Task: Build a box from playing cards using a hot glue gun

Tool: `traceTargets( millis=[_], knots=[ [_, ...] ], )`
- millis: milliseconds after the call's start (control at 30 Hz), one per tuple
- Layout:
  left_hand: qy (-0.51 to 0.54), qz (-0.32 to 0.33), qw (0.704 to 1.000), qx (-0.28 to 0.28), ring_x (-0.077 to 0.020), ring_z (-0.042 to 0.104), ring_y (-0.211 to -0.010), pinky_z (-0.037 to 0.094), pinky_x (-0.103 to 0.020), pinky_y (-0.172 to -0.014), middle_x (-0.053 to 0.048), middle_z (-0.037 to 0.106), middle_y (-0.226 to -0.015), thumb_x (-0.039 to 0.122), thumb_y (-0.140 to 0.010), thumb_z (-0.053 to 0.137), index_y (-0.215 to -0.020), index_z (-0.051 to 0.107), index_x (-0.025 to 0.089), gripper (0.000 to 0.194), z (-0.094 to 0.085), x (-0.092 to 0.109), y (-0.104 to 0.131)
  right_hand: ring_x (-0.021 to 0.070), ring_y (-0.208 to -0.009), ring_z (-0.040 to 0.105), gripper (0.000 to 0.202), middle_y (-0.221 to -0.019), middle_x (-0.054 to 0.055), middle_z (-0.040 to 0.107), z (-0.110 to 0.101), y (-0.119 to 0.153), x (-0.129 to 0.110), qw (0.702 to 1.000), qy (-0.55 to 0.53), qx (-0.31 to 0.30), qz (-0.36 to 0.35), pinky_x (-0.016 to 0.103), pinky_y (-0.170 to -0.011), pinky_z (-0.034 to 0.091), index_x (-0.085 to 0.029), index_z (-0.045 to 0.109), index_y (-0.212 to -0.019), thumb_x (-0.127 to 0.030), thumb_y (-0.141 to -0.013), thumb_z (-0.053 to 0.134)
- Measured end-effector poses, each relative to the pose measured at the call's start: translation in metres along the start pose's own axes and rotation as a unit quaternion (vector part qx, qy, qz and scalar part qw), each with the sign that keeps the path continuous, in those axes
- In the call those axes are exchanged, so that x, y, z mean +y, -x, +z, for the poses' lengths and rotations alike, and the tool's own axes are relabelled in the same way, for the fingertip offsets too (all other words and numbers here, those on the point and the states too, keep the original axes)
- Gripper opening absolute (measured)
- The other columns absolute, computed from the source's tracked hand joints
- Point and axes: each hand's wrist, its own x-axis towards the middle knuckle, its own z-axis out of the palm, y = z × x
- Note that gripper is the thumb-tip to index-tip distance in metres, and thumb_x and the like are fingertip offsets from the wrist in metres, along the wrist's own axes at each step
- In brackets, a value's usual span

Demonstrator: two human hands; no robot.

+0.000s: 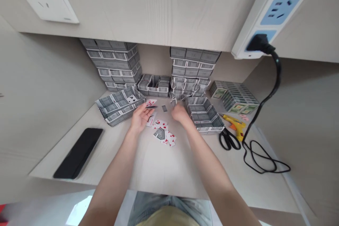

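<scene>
My left hand (142,116) is closed with the thumb on a thin dark piece (152,107), seen edge-on, that looks like a playing card. My right hand (179,112) is closed in a pinch at a small folded card (173,102); its fingertips are mostly hidden. Between the hands a small grey card piece (164,108) lies on the table. Nearer to me is a loose spread of playing cards (160,134), mostly face up. Beside my left hand stands a long tilted box of cards (120,107) with a black-suited card in it; right of my right hand is another open card box (203,113).
Stacked card boxes (116,65) (194,65) and a small open box (154,86) line the back. At right are wrapped card packs (235,95), a yellow glue gun (235,124), black-handled scissors (228,140) and a looping cable (265,159). A phone (79,152) lies at left.
</scene>
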Motion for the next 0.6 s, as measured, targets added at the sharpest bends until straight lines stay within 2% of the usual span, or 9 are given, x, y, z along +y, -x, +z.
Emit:
traceTargets(
  millis=[167,233,333,400,500,600],
  knots=[
    [0.02,0.018,1.0,-0.003,-0.0195,0.061,-0.096,0.041,-0.037,-0.094,-0.006,0.068,-0.095,0.031,-0.072,0.061,-0.088,0.063,0.017,0.022,-0.001,0.002,0.001,0.0265,-0.104,0.054,0.04,-0.116,0.026,0.05,0.007,0.008,-0.007,0.998,0.015,0.055,0.038,0.031,-0.075,0.045,-0.003,0.041,-0.118,-0.02,-0.082,0.047],
    [0.017,0.02,1.0,-0.009,-0.0194,0.061,-0.097,0.041,-0.036,-0.094,-0.007,0.068,-0.095,0.031,-0.072,0.061,-0.088,0.063,0.016,0.022,0.001,0.002,0.001,0.0283,-0.111,0.048,0.038,-0.122,0.025,0.045,0.007,0.018,-0.007,0.997,0.042,0.065,0.011,0.032,-0.078,0.043,-0.006,0.045,-0.117,-0.016,-0.08,0.049],
    [0.005,0.011,1.0,-0.02,-0.0198,0.06,-0.097,0.041,-0.035,-0.093,-0.007,0.068,-0.094,0.03,-0.073,0.061,-0.089,0.063,0.016,0.021,0.004,0.002,0.003,0.0271,-0.106,0.05,0.036,-0.111,0.017,0.054,0.008,0.032,-0.006,0.993,0.078,0.0,-0.091,0.03,-0.079,0.042,-0.012,0.057,-0.103,-0.025,-0.07,0.064],
    [0.001,0.006,1.0,-0.023,-0.02,0.06,-0.097,0.042,-0.035,-0.092,-0.007,0.068,-0.093,0.03,-0.073,0.061,-0.088,0.063,0.016,0.021,0.005,0.001,0.003,0.0265,-0.102,0.051,0.054,-0.106,0.014,0.057,0.012,0.039,-0.007,0.985,0.089,-0.054,-0.138,0.03,-0.08,0.042,-0.013,0.058,-0.1,-0.034,-0.054,0.076],
    [0.005,0.004,1.0,-0.027,-0.0201,0.061,-0.096,0.042,-0.034,-0.09,-0.007,0.068,-0.093,0.028,-0.073,0.061,-0.088,0.063,0.016,0.019,0.006,0.001,0.004,0.029,-0.105,0.048,0.078,-0.108,0.016,0.055,0.02,0.045,-0.011,0.982,0.099,-0.078,-0.138,0.032,-0.083,0.039,-0.01,0.051,-0.109,-0.035,-0.041,0.081],
    [0.009,0.003,0.999,-0.034,-0.02,0.061,-0.095,0.043,-0.034,-0.089,-0.007,0.068,-0.093,0.027,-0.074,0.06,-0.088,0.063,0.016,0.018,0.005,0.0,0.004,0.0298,-0.104,0.049,0.08,-0.107,0.017,0.056,0.024,0.048,-0.012,0.984,0.094,-0.09,-0.122,0.032,-0.081,0.039,-0.008,0.049,-0.109,-0.036,-0.041,0.081]
  ],
)
